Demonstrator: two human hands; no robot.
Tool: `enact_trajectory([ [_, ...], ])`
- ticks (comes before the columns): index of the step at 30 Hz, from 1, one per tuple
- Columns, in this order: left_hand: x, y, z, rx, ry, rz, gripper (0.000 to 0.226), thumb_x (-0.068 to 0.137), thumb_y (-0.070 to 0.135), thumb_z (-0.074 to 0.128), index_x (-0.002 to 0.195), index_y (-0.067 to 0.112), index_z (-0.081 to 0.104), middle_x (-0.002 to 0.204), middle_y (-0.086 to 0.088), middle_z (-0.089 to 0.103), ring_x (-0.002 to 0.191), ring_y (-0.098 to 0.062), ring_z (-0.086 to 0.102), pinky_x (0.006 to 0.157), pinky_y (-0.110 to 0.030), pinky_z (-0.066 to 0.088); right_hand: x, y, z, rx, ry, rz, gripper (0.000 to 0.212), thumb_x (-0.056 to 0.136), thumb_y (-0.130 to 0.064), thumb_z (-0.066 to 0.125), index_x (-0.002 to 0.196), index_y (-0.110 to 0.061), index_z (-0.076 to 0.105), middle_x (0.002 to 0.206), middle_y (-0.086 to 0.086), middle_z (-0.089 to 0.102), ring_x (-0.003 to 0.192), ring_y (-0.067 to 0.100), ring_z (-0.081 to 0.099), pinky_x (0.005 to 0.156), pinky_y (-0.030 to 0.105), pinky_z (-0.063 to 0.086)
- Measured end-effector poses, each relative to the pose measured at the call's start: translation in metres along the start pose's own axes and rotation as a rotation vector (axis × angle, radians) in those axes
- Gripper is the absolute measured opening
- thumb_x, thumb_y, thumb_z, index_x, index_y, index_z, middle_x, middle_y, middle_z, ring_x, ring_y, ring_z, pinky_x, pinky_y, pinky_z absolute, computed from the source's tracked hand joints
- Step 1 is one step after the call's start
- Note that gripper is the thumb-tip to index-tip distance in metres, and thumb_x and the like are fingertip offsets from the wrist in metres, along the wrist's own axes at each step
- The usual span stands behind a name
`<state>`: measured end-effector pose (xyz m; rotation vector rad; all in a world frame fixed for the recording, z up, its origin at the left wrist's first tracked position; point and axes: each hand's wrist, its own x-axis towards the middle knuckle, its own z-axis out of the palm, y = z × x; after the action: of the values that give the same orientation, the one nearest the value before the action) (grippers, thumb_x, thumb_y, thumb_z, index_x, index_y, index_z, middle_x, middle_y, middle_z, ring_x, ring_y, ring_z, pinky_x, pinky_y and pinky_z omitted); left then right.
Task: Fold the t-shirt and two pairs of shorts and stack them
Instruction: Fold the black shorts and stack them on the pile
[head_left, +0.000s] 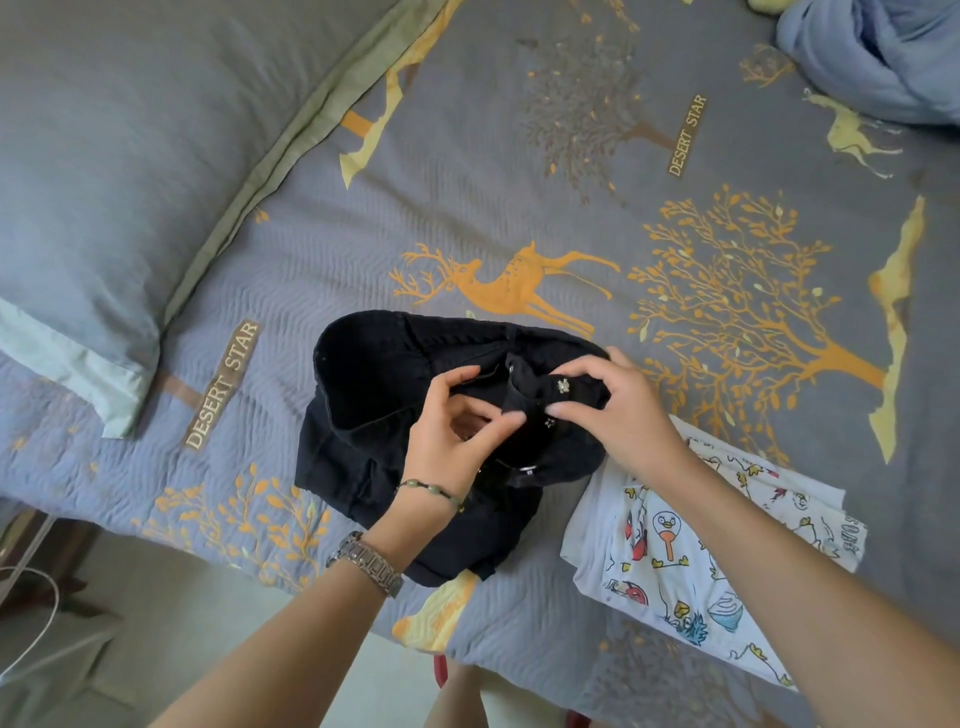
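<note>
On the grey deer-print bed (519, 182), left hand (452, 436) and right hand (613, 410) pinch crumpled black denim shorts (363, 395), partly covering the folded white cartoon-print garment (670, 561).

Both bare forearms reach forward from the bottom edge and converge at the middle. The left hand (457, 436) is turned palm-up, fingers curled, thumb and fingertips pinching black cloth. Its wrist wears a bead bracelet (434, 491) and, further down the forearm, a metal watch (366, 564). The right hand (618, 410) is palm-down, fingers bent, pinching the same cloth.
</note>
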<state>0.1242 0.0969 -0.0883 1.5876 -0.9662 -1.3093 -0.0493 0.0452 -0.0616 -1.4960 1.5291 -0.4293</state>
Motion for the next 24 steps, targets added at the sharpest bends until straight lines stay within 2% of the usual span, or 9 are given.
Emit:
enact_trajectory([
  [3,0.005,-0.011,0.003,-0.097,-0.016,-0.15,0.029,0.092,0.022,0.053,0.121,0.023,0.047,0.086,0.002,0.067,0.085,-0.015,0.064,0.082,-0.031,0.05,-0.003,0.0,-0.003,0.071,0.0,0.026,0.02,0.074,-0.01,0.075,0.091,-0.02,0.069,0.096,-0.006,0.053,0.111,0.014,0.051,0.091,0.023,0.037],
  [6,0.008,-0.019,0.008,-0.044,-0.121,-0.267,0.046,0.092,0.023,0.053,0.134,0.015,0.037,0.097,0.0,0.065,0.098,-0.019,0.062,0.094,-0.038,0.049,-0.004,-0.002,-0.004,0.134,-0.005,-0.004,0.021,0.074,-0.008,0.074,0.089,-0.022,0.069,0.096,-0.001,0.063,0.093,0.002,0.057,0.081,0.009,0.041],
  [8,0.008,-0.018,0.014,-0.018,-0.193,-0.306,0.048,0.093,0.023,0.052,0.135,0.01,0.033,0.104,-0.001,0.06,0.1,-0.018,0.059,0.088,-0.031,0.052,-0.005,-0.001,-0.003,0.197,-0.013,-0.02,0.021,0.075,-0.005,0.073,0.089,-0.021,0.069,0.091,-0.005,0.067,0.087,-0.002,0.06,0.076,0.008,0.044],
  [11,0.008,-0.018,0.021,-0.005,-0.256,-0.416,0.042,0.093,0.026,0.05,0.127,0.008,0.032,0.108,-0.005,0.053,0.095,-0.015,0.053,0.074,-0.019,0.048,-0.006,-0.001,-0.003,0.253,0.01,-0.021,0.02,0.076,-0.001,0.071,0.092,-0.013,0.069,0.085,-0.009,0.066,0.08,-0.005,0.06,0.072,0.008,0.046],
  [14,0.008,-0.024,0.024,0.053,-0.277,-0.453,0.025,0.092,0.026,0.054,0.105,0.014,0.037,0.095,-0.005,0.053,0.083,-0.015,0.053,0.077,-0.028,0.047,-0.008,-0.002,-0.005,0.254,0.012,-0.033,0.021,0.076,0.0,0.071,0.092,-0.014,0.069,0.086,-0.01,0.067,0.08,-0.007,0.06,0.071,0.006,0.045],
  [16,0.007,-0.025,0.025,-0.039,-0.21,-0.434,0.023,0.089,0.013,0.057,0.09,0.019,0.035,0.084,-0.003,0.052,0.071,-0.012,0.052,0.067,-0.024,0.048,-0.008,-0.003,-0.007,0.247,0.003,-0.043,0.025,0.075,0.0,0.072,0.091,-0.019,0.069,0.088,-0.01,0.068,0.082,-0.007,0.061,0.073,0.007,0.045],
  [19,0.006,-0.021,0.022,-0.188,-0.004,-0.355,0.036,0.083,-0.006,0.06,0.092,0.016,0.033,0.081,-0.005,0.052,0.066,-0.015,0.054,0.056,-0.019,0.052,-0.008,0.0,-0.01,0.157,-0.017,-0.051,0.033,0.073,-0.009,0.076,0.099,-0.028,0.07,0.101,-0.007,0.066,0.099,0.0,0.059,0.088,0.016,0.045],
  [22,0.004,-0.015,0.016,-0.261,0.175,-0.229,0.045,0.076,-0.011,0.065,0.09,0.022,0.037,0.078,-0.004,0.054,0.072,-0.018,0.056,0.074,-0.035,0.052,-0.007,0.006,-0.014,-0.025,-0.033,-0.045,0.046,0.072,-0.017,0.078,0.112,-0.035,0.065,0.106,-0.008,0.057,0.115,0.016,0.05,0.097,0.021,0.038],
  [24,0.002,-0.004,0.012,-0.299,0.29,-0.125,0.049,0.073,-0.012,0.068,0.09,0.024,0.04,0.076,-0.002,0.057,0.071,-0.012,0.058,0.076,-0.032,0.05,-0.007,0.01,-0.017,-0.149,-0.036,-0.054,0.051,0.072,-0.019,0.078,0.118,-0.034,0.062,0.104,0.006,0.053,0.105,0.02,0.051,0.081,0.009,0.036],
])
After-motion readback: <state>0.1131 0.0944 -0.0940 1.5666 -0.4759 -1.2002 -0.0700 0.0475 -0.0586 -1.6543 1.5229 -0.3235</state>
